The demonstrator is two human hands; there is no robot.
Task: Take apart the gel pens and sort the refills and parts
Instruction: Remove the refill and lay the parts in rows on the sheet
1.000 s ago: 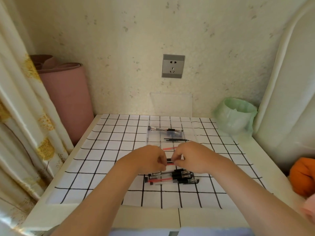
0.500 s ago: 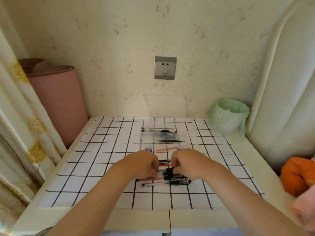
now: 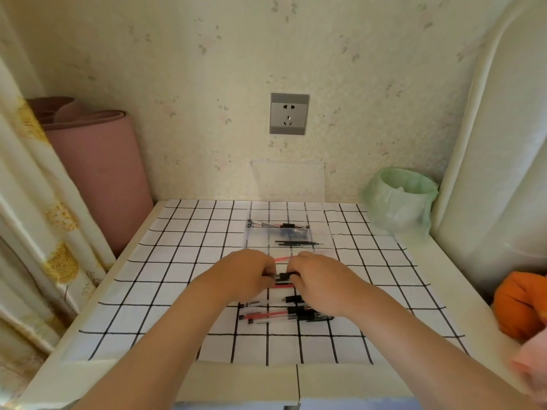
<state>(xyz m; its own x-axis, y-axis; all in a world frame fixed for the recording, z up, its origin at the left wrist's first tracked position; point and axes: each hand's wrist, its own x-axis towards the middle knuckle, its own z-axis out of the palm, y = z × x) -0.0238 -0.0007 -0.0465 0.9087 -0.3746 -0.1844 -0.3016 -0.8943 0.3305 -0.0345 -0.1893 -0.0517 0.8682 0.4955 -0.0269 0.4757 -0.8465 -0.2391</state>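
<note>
Left hand (image 3: 251, 275) and right hand (image 3: 316, 276) lifted 1 pen (image 3: 284, 275).

A gel pen (image 3: 282, 276) is gripped at its two ends by the left hand (image 3: 248, 276) and the right hand (image 3: 316, 279), just on the near side of the clear box (image 3: 248, 232). Black refills (image 3: 296, 242) are seen inside the box. Farther to the box's near side, a cluster of pens (image 3: 284, 316) is laid on the checked mat (image 3: 177, 261).

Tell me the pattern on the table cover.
The white table cover bears a black grid; head view.
</note>
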